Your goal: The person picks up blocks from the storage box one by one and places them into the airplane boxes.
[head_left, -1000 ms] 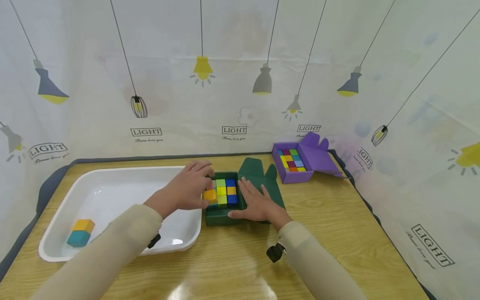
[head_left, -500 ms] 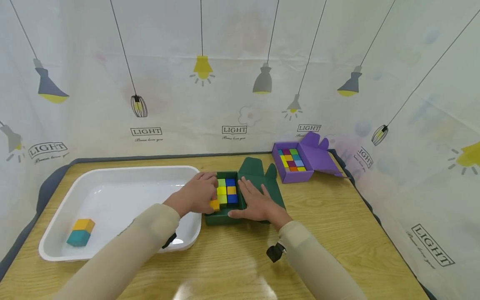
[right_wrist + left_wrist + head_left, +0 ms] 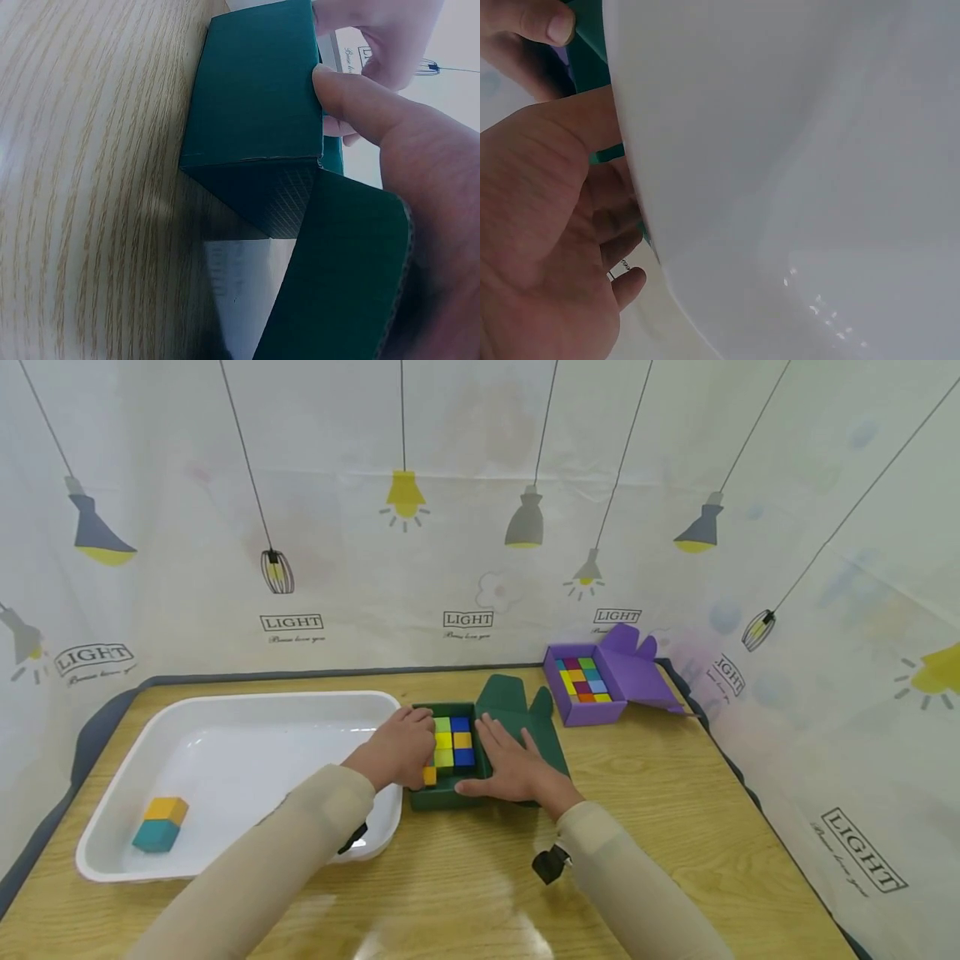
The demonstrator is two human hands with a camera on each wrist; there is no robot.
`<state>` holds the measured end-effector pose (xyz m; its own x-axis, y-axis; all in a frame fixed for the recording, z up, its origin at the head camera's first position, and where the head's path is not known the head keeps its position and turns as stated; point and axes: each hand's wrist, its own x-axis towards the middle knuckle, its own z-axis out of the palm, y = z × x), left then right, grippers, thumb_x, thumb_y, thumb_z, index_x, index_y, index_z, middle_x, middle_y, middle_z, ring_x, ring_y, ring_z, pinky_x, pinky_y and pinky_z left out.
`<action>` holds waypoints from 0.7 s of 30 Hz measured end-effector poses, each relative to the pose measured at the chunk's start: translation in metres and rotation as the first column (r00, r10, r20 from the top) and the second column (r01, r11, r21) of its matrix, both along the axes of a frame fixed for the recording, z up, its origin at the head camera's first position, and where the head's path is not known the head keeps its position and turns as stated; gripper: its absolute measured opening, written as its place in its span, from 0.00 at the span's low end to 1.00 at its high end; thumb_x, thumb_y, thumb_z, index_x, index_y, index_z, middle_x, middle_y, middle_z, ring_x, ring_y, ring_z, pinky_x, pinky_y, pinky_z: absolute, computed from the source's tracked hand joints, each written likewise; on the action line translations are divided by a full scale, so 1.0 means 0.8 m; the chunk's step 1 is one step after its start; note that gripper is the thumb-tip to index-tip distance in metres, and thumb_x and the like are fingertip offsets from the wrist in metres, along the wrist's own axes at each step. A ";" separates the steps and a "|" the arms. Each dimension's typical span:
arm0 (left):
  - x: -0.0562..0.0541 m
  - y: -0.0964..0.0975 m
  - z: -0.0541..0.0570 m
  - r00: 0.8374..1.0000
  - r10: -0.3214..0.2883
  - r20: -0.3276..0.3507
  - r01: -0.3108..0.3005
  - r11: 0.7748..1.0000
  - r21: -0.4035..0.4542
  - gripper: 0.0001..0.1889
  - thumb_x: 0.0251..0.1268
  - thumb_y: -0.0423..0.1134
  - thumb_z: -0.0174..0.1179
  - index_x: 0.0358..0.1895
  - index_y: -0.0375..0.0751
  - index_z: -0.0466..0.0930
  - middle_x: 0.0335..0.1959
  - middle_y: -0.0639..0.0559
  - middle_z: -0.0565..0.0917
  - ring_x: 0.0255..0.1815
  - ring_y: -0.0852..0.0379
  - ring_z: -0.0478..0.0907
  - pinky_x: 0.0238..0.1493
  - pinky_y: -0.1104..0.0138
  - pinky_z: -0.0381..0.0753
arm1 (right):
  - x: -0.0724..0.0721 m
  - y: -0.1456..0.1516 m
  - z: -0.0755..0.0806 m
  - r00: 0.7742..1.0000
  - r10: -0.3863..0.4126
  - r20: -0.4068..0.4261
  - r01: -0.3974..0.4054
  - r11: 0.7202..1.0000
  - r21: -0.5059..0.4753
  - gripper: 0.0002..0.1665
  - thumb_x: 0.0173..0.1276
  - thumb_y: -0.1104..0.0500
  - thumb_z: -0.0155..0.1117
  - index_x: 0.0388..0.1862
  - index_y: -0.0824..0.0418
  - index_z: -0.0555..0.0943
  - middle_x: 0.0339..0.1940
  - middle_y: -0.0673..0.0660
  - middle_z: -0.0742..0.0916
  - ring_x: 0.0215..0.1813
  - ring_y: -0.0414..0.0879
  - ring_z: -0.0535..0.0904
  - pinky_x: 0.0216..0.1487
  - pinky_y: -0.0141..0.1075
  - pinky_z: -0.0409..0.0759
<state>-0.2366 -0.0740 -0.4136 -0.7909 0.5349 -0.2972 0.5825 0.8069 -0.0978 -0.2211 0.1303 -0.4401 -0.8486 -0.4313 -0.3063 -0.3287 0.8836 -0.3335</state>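
Observation:
In the head view my left hand (image 3: 399,748) reaches into the left side of an open green box (image 3: 450,798). It holds an orange block (image 3: 430,775) low in the box's near-left corner; the fingertips are mostly hidden. Rows of green, yellow, orange and blue blocks (image 3: 453,741) fill the space beside it. My right hand (image 3: 513,768) lies spread over the box's right edge and its folded-back lid (image 3: 553,739). The right wrist view shows that thumb (image 3: 349,90) on the box's upper edge. The tray's rim hides my left fingertips in the left wrist view.
A white tray (image 3: 255,735) stands left of the green box, close against it. Two blocks, one orange (image 3: 167,810) and one teal (image 3: 156,836), lie in its near-left corner. An open purple box (image 3: 592,714) with coloured blocks sits at the back right of the wooden table (image 3: 660,827).
My left hand has moved right and down, taking the orange block from above the block rows into the green box's near-left corner. The right hand has stayed in place.

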 end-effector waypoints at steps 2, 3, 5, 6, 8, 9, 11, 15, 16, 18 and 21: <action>0.000 0.002 -0.003 1.000 0.008 -0.009 -0.008 1.000 -0.030 0.11 0.51 0.46 0.70 0.36 0.46 0.86 0.64 0.47 0.75 0.77 0.46 0.57 0.79 0.50 0.50 | 0.000 0.000 0.000 1.000 0.000 -0.002 0.000 1.000 -0.001 0.64 0.60 0.24 0.55 0.81 0.55 0.40 0.83 0.54 0.44 0.83 0.50 0.41 0.79 0.61 0.35; 0.000 0.004 -0.004 1.000 0.014 -0.011 -0.015 0.999 -0.044 0.14 0.52 0.46 0.70 0.41 0.45 0.86 0.65 0.46 0.75 0.77 0.46 0.57 0.80 0.49 0.50 | 0.000 0.000 0.000 1.000 0.000 -0.004 0.000 1.000 -0.003 0.64 0.60 0.25 0.55 0.81 0.55 0.41 0.83 0.55 0.45 0.83 0.50 0.41 0.79 0.61 0.35; 0.001 0.006 -0.006 1.000 0.029 -0.013 -0.029 0.997 -0.065 0.19 0.53 0.45 0.69 0.49 0.43 0.85 0.68 0.45 0.73 0.77 0.46 0.57 0.80 0.49 0.49 | 0.001 -0.001 0.001 1.000 0.000 -0.007 0.000 1.000 -0.006 0.63 0.60 0.25 0.56 0.81 0.56 0.41 0.83 0.55 0.45 0.83 0.50 0.41 0.79 0.61 0.35; 0.001 0.008 -0.007 0.999 0.038 -0.011 -0.038 0.996 -0.075 0.21 0.54 0.44 0.69 0.53 0.43 0.83 0.69 0.45 0.72 0.77 0.46 0.56 0.80 0.49 0.48 | 0.001 -0.001 0.001 1.000 -0.001 -0.006 0.001 1.000 -0.005 0.63 0.60 0.25 0.56 0.81 0.55 0.41 0.83 0.55 0.45 0.83 0.50 0.41 0.79 0.61 0.35; 0.002 0.010 -0.006 0.999 0.049 -0.010 -0.049 0.995 -0.089 0.22 0.54 0.44 0.69 0.54 0.44 0.83 0.70 0.45 0.71 0.77 0.46 0.56 0.80 0.49 0.48 | 0.002 -0.001 0.001 1.000 0.001 -0.010 -0.001 1.000 -0.003 0.63 0.60 0.25 0.56 0.81 0.56 0.41 0.83 0.55 0.45 0.83 0.50 0.41 0.79 0.62 0.36; 0.002 0.011 -0.005 0.999 0.053 -0.008 -0.054 0.994 -0.092 0.23 0.55 0.44 0.69 0.55 0.44 0.82 0.70 0.45 0.70 0.77 0.46 0.55 0.80 0.49 0.48 | 0.002 -0.002 0.002 1.000 0.000 -0.010 0.000 1.000 -0.002 0.63 0.61 0.25 0.56 0.81 0.56 0.41 0.83 0.55 0.45 0.83 0.50 0.41 0.79 0.62 0.36; 0.003 0.012 -0.003 0.999 0.050 -0.009 -0.050 0.994 -0.096 0.23 0.55 0.45 0.69 0.55 0.44 0.82 0.70 0.45 0.70 0.77 0.46 0.55 0.80 0.49 0.49 | 0.002 -0.002 0.002 1.000 0.000 -0.011 0.000 1.000 -0.002 0.63 0.61 0.25 0.56 0.81 0.56 0.41 0.83 0.55 0.46 0.83 0.50 0.41 0.79 0.62 0.36; 0.002 0.009 0.005 0.999 0.031 -0.018 -0.032 0.997 -0.067 0.19 0.54 0.48 0.70 0.48 0.44 0.85 0.68 0.45 0.72 0.77 0.45 0.55 0.79 0.50 0.51 | 0.002 -0.002 0.003 1.000 0.000 -0.011 0.000 1.000 0.002 0.63 0.60 0.24 0.55 0.81 0.55 0.42 0.83 0.55 0.46 0.83 0.50 0.41 0.79 0.61 0.36; 0.002 0.007 0.007 0.999 0.029 -0.020 -0.030 0.998 -0.048 0.18 0.53 0.50 0.71 0.45 0.45 0.86 0.67 0.45 0.72 0.77 0.45 0.55 0.79 0.49 0.51 | 0.002 -0.002 0.003 1.000 0.000 -0.011 0.000 1.000 0.004 0.63 0.60 0.24 0.55 0.81 0.55 0.42 0.83 0.55 0.46 0.83 0.50 0.41 0.79 0.61 0.35; 0.002 0.000 0.014 0.999 0.025 -0.030 -0.025 1.000 -0.002 0.16 0.52 0.51 0.72 0.41 0.48 0.86 0.65 0.47 0.73 0.78 0.44 0.54 0.79 0.49 0.51 | 0.002 -0.002 0.003 1.000 0.000 -0.010 0.000 1.000 0.007 0.64 0.60 0.23 0.55 0.81 0.55 0.41 0.83 0.54 0.45 0.83 0.50 0.41 0.79 0.61 0.35; 0.002 -0.013 0.025 0.998 0.032 -0.046 -0.028 0.996 0.087 0.13 0.52 0.50 0.72 0.38 0.50 0.87 0.62 0.49 0.74 0.78 0.43 0.54 0.78 0.47 0.52 | 0.002 -0.001 0.003 1.000 0.000 -0.006 0.000 1.000 0.009 0.64 0.59 0.23 0.55 0.81 0.54 0.41 0.83 0.54 0.45 0.83 0.50 0.41 0.79 0.61 0.35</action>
